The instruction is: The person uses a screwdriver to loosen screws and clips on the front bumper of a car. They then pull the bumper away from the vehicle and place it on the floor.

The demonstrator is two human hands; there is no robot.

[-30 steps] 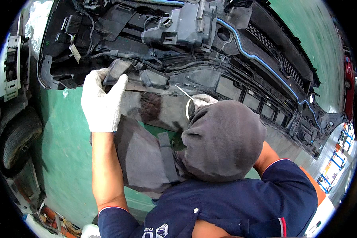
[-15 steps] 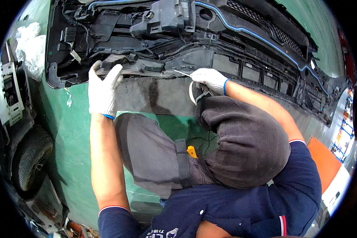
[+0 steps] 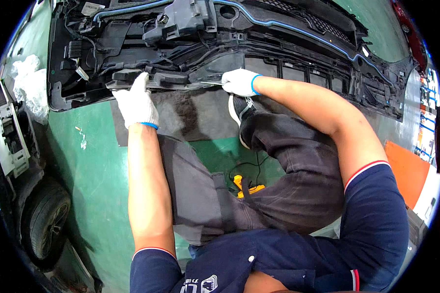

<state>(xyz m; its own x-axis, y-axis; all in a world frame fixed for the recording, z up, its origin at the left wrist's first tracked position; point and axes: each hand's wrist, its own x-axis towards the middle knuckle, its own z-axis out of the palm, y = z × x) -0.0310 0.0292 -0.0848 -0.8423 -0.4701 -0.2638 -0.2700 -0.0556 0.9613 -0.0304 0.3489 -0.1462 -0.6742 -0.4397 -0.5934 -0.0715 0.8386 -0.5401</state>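
A large black car bumper (image 3: 220, 63) lies in front of me with its inner side showing. My left hand (image 3: 138, 105), in a white knit glove, grips its near edge, thumb up beside a dark block-shaped part (image 3: 171, 78). The fingertips are partly hidden at the edge. My right hand (image 3: 240, 82), gloved too, is closed around a thin metal tool whose slim shaft (image 3: 211, 83) points left along the bumper's near edge. The tool's handle is hidden in the fist, so its exact kind does not show.
A dark grey mat (image 3: 176, 115) lies under the bumper's near side. On the green floor between my legs is a yellow tool (image 3: 244, 188) with a black cord. A car wheel (image 3: 49, 219) stands at left, crumpled clear plastic (image 3: 30, 90) above it. An orange panel (image 3: 407, 171) is at right.
My view has shifted. My left hand has closed from a spread grasp onto the bumper's edge. The right hand keeps the tool, its shaft now lying flatter along the edge. My right knee has swung lower.
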